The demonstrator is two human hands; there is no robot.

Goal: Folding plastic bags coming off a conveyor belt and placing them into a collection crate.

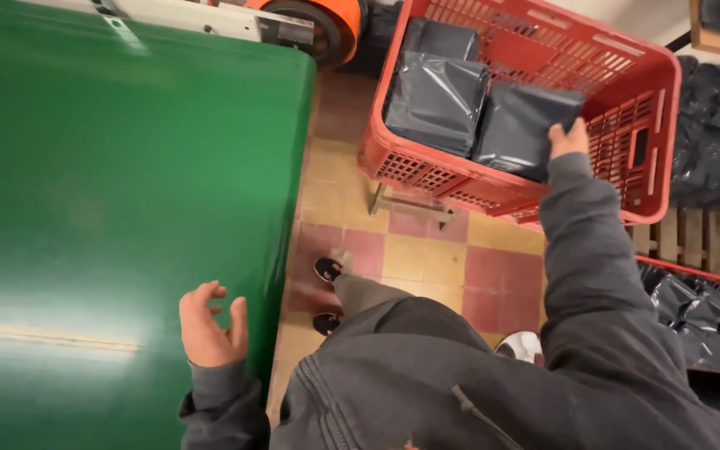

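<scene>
My right hand (568, 139) reaches into a red plastic crate (639, 179) and grips the edge of a dark grey plastic package (520, 125). Two more dark packages (437, 100) lie in the crate beside it. My left hand (210, 327) hovers over the near right edge of a green conveyor belt (110, 192), fingers curled apart, holding nothing. My grey sleeves and jacket fill the lower part of the view.
The crate stands on a metal frame over a red and yellow tiled floor (427, 258). A second red crate (697, 321) with dark packages sits at lower right on a wooden pallet (710, 237). More dark bags (718, 133) are piled at far right. An orange machine part (327, 25) sits beyond the belt.
</scene>
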